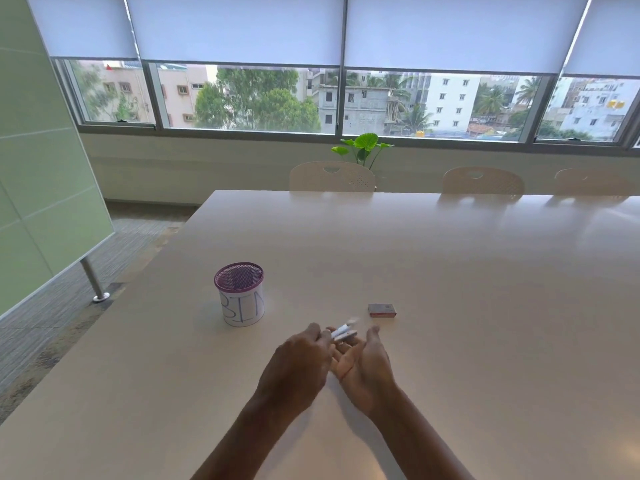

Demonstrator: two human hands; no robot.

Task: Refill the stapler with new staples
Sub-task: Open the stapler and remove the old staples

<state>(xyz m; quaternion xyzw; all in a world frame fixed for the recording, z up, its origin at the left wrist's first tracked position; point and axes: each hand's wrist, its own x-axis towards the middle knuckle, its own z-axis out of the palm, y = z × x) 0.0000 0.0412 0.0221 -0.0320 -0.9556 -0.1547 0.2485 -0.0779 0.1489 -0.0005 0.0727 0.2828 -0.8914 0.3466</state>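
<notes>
Left hand (298, 362) pinched the blurred white stapler (343, 331), right hand (363, 365) lay open beside it, mesh cup (239, 293) left, staple box (382, 310) behind on the desk (450, 289)

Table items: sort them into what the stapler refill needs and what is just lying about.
Needed: stapler, held in the left hand, right hand open beside it; small staple box.
Lying about: mesh cup marked BIN; chairs; plant.
</notes>
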